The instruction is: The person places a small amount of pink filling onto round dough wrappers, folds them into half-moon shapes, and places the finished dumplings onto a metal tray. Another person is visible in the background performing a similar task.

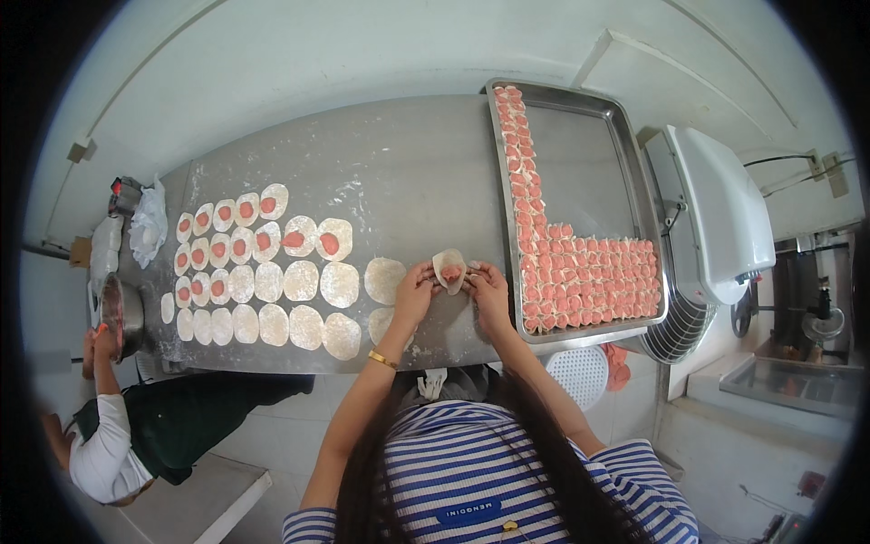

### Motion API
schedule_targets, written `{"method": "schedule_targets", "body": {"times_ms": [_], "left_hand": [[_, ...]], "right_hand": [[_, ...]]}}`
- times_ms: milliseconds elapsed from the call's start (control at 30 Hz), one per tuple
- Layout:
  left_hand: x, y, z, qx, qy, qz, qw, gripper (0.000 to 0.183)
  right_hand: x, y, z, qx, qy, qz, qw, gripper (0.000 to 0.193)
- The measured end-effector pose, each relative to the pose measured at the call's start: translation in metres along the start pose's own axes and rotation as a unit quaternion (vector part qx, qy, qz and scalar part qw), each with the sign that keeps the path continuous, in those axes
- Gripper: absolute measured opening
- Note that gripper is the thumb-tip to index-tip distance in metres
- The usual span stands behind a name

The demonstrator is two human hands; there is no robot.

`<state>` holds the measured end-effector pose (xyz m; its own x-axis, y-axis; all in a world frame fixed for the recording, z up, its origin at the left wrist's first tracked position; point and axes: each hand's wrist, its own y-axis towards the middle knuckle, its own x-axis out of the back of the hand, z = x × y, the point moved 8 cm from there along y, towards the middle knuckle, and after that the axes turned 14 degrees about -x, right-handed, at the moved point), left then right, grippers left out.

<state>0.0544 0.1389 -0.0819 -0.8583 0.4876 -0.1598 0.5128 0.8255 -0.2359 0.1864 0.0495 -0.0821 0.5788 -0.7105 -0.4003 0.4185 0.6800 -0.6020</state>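
Between my two hands, above the steel table (408, 163), is a round dough wrapper (449, 265) with a dab of pink filling (451, 273) in its middle. My left hand (419, 283) pinches its left edge, and my right hand (488, 288) pinches the right edge. The wrapper's sides are drawn up a little around the filling. Just left of my left hand lies a bare floured wrapper (384, 279), and another wrapper (381, 324) is partly covered by my wrist. To my right, a metal tray (580, 100) holds rows of open-topped filled dumplings (589, 286).
Rows of wrappers (302, 281) cover the table's left side, several topped with filling. At far left a co-worker (109, 435) has hands by a steel bowl (127, 317). A plastic bag (149, 222) lies behind it. A white mixer-like machine (716, 213) stands beyond the tray.
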Motion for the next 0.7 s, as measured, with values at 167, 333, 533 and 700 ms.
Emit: {"method": "schedule_targets", "body": {"times_ms": [167, 333, 533, 700], "left_hand": [[-0.004, 0.0, -0.006, -0.042, 0.044, 0.019, 0.998, 0.038], [-0.004, 0.0, -0.01, -0.084, 0.09, 0.026, 0.992, 0.034], [-0.001, 0.001, -0.005, -0.079, 0.055, 0.008, 0.995, 0.022], [-0.001, -0.001, -0.014, -0.075, -0.058, -0.009, 0.995, 0.008]], "right_hand": [[-0.005, -0.003, 0.007, 0.077, -0.189, -0.004, 0.979, 0.028], [-0.022, -0.02, 0.026, 0.238, -0.294, -0.032, 0.925, 0.027], [-0.018, -0.012, 0.024, 0.132, -0.291, -0.026, 0.947, 0.018], [-0.029, -0.019, 0.039, 0.063, -0.088, 0.064, 0.992, 0.018]]}}
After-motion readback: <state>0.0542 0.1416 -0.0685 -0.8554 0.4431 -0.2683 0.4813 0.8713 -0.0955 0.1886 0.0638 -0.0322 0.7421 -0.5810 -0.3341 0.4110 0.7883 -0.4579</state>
